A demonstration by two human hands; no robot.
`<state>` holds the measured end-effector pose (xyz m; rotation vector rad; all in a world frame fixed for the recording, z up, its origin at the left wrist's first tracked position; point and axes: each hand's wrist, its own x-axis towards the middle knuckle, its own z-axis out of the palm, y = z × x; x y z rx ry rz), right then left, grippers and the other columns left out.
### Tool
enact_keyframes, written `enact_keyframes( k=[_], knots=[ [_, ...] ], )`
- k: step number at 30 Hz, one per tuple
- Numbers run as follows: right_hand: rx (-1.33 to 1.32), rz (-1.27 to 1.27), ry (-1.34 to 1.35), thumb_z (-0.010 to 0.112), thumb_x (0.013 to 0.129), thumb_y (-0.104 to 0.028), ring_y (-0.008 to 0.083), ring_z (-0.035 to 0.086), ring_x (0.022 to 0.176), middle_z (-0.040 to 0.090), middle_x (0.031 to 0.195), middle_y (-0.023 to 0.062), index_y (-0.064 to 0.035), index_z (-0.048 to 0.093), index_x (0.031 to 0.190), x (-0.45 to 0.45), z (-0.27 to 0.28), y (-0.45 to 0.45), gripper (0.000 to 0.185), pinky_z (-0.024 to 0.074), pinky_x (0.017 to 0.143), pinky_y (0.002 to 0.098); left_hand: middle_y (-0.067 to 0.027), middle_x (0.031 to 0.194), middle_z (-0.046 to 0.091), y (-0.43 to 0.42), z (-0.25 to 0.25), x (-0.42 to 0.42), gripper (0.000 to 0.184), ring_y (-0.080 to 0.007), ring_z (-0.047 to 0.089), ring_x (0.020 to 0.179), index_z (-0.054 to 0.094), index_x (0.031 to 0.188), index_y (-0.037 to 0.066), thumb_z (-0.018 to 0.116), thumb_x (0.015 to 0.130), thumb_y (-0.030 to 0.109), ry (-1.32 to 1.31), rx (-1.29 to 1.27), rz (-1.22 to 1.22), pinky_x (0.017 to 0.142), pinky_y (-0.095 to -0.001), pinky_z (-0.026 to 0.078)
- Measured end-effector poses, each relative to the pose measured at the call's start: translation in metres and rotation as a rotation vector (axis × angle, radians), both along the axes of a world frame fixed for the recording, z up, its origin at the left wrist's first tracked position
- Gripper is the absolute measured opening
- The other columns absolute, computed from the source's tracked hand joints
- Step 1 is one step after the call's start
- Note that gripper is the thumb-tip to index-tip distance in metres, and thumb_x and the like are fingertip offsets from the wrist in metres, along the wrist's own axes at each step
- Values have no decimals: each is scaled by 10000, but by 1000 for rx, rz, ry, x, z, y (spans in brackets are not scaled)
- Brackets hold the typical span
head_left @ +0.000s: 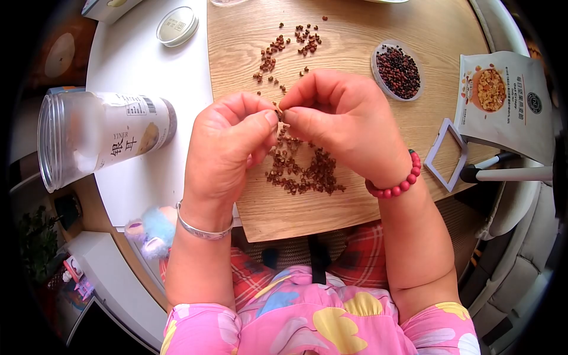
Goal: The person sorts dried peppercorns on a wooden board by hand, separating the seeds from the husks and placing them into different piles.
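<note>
My left hand (222, 142) and my right hand (346, 121) meet over the wooden table, thumbs and index fingers pinched together. Between the fingertips is a tiny brown peppercorn (280, 113), mostly covered, and I cannot tell how each hand shares it. Below the hands lies a pile of reddish-brown peppercorn husks (310, 174). Farther back, small clusters of peppercorns (269, 58) are scattered on the wood. To the right of my right hand, a shallow round clear dish (375, 70) holds many dark seeds or peppercorns.
A clear plastic jar (77, 136) lies at the left, with a round lid (177, 26) behind it on the white surface (151, 65). At right are a foil pouch (506, 103) and a grey diamond-shaped frame (435, 155). The wooden table's (266, 228) front edge is near my lap.
</note>
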<state>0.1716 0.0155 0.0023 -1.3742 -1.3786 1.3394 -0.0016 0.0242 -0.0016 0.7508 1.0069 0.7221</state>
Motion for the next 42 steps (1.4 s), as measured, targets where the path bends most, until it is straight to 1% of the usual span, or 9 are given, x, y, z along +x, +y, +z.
enact_keyframes(
  k=[6,8,11,17,21,24,27,32,42],
  knots=[
    [-267,-73,362,589,848,-76,108,615,648,645,768,63,35,620,915,-1,7,1,133,504,580,209,-17,727,587,-5,3,7,70,-40,483,555,586,903,29,614,852,70,23,46,90,464,-147,362],
    [-390,-114,574,562,900,-102,113,628,695,645,819,78,34,601,947,-3,4,-1,149,530,621,217,-11,757,602,-10,2,15,73,-36,499,600,598,903,16,622,850,60,128,345,175,508,-153,383],
    [-436,-62,698,551,920,-123,120,637,729,639,849,88,30,590,967,1,-3,1,165,547,641,233,2,777,609,-12,2,20,73,-30,505,630,611,900,13,635,844,54,156,453,196,535,-154,384],
    [-474,-54,822,557,915,-127,127,637,754,635,861,88,26,584,971,1,-7,-1,165,543,644,232,20,759,590,-10,3,14,69,-25,480,613,611,898,25,633,850,70,106,378,170,516,-150,353],
    [-479,-83,745,574,907,-136,124,636,741,634,849,77,15,590,961,1,1,0,161,537,630,228,24,735,572,-5,-1,6,61,-28,468,592,600,896,34,623,850,66,-27,250,182,507,-152,343],
    [-367,-133,524,598,886,-127,109,626,713,635,823,62,11,603,943,0,6,1,150,521,610,222,22,719,561,-3,0,5,56,-36,472,582,590,894,41,618,848,58,-2,236,188,497,-158,340],
    [-208,-102,420,631,843,-106,87,601,657,642,775,43,12,632,894,-4,2,1,128,496,579,214,34,736,564,-4,1,7,50,-22,467,607,596,897,38,612,850,43,134,330,155,517,-154,339],
    [-8,-84,206,663,769,-62,87,571,588,647,680,51,18,663,817,-9,-2,-1,94,471,539,234,29,736,595,-6,3,10,36,-16,517,657,604,852,13,616,823,-5,289,455,137,589,-174,426],
    [39,-93,124,650,744,-40,124,598,591,657,688,96,19,664,828,-10,-4,-2,104,489,557,260,27,719,587,-7,5,12,27,-22,511,635,600,848,4,608,823,9,327,479,140,579,-183,432]
  ],
)
